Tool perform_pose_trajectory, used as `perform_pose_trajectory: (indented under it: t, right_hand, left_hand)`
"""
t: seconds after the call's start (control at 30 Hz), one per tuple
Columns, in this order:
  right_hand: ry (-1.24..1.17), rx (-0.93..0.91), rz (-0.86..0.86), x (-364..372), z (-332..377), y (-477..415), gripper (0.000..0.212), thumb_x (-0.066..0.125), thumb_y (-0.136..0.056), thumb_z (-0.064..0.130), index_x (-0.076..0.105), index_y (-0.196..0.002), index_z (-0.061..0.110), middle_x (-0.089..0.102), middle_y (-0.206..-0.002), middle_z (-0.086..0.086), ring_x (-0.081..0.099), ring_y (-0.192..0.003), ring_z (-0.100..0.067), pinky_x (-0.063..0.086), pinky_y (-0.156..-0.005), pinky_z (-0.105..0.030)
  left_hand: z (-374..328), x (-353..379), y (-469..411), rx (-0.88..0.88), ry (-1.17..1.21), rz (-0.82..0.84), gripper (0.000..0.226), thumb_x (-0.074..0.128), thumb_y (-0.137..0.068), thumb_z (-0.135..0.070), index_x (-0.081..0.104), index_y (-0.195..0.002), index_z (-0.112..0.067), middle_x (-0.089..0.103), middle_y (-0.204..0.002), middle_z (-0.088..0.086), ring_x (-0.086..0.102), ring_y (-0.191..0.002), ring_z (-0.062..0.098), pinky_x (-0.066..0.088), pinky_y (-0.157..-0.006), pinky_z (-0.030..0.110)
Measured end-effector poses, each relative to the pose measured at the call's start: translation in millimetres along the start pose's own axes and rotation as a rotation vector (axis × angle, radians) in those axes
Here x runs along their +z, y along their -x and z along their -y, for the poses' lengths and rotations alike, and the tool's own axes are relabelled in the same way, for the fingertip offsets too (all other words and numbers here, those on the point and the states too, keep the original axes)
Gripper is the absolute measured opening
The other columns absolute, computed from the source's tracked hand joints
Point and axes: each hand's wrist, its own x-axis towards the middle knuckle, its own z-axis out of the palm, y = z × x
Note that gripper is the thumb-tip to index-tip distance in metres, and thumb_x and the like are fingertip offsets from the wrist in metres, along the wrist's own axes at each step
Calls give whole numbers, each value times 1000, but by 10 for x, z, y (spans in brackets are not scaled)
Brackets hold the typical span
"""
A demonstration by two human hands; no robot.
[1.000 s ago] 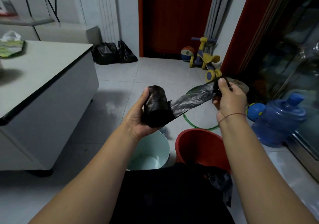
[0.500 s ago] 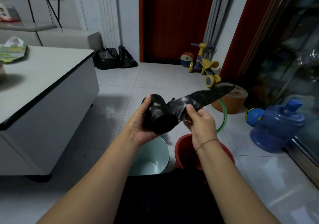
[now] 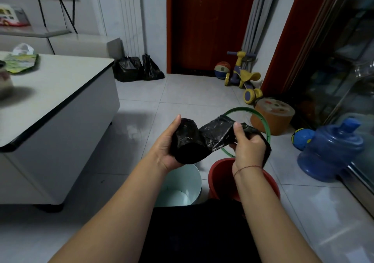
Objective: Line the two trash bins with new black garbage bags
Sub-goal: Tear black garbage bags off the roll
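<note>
My left hand (image 3: 165,143) grips a thick roll of black garbage bags (image 3: 187,142) from the left side, at chest height. An unrolled black bag (image 3: 217,134) runs from the roll to the right. My right hand (image 3: 248,146) holds that bag close to the roll, fingers curled round it, and the bag's loose end hangs behind the hand. Below the hands stand two bins on the floor: a pale green bin (image 3: 193,178) on the left and a red bin (image 3: 219,174) on the right, both unlined and partly hidden by my arms.
A white low table (image 3: 60,92) with a black edge stands at the left. A green hoop (image 3: 245,111), a brown stool (image 3: 272,114), a blue water jug (image 3: 329,149), a ball and a toy scooter sit at the right. Two filled black bags (image 3: 139,68) lean by the door.
My right hand let go of the bag's far end, came back close to the roll and took hold there. The stretched strip is now bunched. The view tilted a little downward.
</note>
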Motion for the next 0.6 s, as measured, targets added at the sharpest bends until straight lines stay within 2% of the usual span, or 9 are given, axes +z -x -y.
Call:
perform_pose_trajectory:
  t: [0.1,0.17,0.23,0.33,0.37,0.4,0.47,0.53,0.6]
  right_hand:
    - [66,172,207,50,-103,146,24,73,-79,39,66,-82,16,72,-80,1,68,-72,-14,49,-54,-22]
    - [122,228,328,96,-164,247,22,74,-78,35,69,-78,13,74,-74,2,69,-66,-12,47,-48,-18]
    - [134,124,233,111,-147,238,16,73,-81,25,66,-71,14,70,-67,2,64,-58,-10,47,-47,-18]
    - [142,-91,-21,36,-58,108,22,68,-85,28,59,-67,20,65,-71,5,64,-67,-13,53,-65,-29]
    - [128,-113,-46,10,-55,84,24,68,-85,32,58,-66,21,64,-71,6,63,-68,-15,53,-68,-31]
    - [122,-93,-24,5,-65,94,25,68,-84,36,57,-68,20,62,-70,5,61,-66,-15,52,-66,-31]
    - [164,60,121,60,-137,175,30,72,-78,43,58,-78,16,60,-74,2,56,-65,-14,49,-61,-28]
    - [201,178,255,122,-200,256,31,76,-76,36,65,-84,8,64,-78,-4,60,-62,-13,47,-55,-24]
    - [189,100,201,136,-190,242,18,75,-79,25,65,-74,11,67,-76,-7,63,-63,-17,48,-55,-26]
  left_hand:
    - [-7,-2,-16,-1,-39,23,64,77,-64,-46,63,-111,-4,69,-105,24,69,-90,38,56,-79,52]
    - [-9,4,-17,-3,-69,30,68,76,-65,-48,62,-116,-5,67,-111,23,67,-98,38,52,-88,50]
    - [-10,5,-11,-10,-54,20,69,78,-64,-47,62,-117,-6,66,-112,24,66,-99,39,52,-88,52]
    - [-37,-28,-13,2,14,-44,76,83,-61,-42,58,-125,-9,66,-114,22,66,-99,39,53,-84,54]
    - [-50,-32,-13,7,21,-59,77,82,-61,-42,57,-126,-9,66,-113,21,67,-97,38,52,-83,53]
    - [-56,-32,-15,9,24,-58,75,81,-62,-43,58,-126,-10,66,-112,21,68,-95,37,52,-82,53]
    - [-55,-19,-18,10,15,-39,69,78,-65,-45,59,-122,-11,67,-108,19,68,-92,36,52,-85,51]
    - [-37,-6,-18,3,-5,-23,73,79,-65,-46,58,-124,-9,66,-111,19,66,-96,36,49,-91,52]
    - [-22,-12,-27,-9,3,-29,80,82,-60,-43,57,-127,-7,66,-113,21,66,-99,37,50,-90,53]
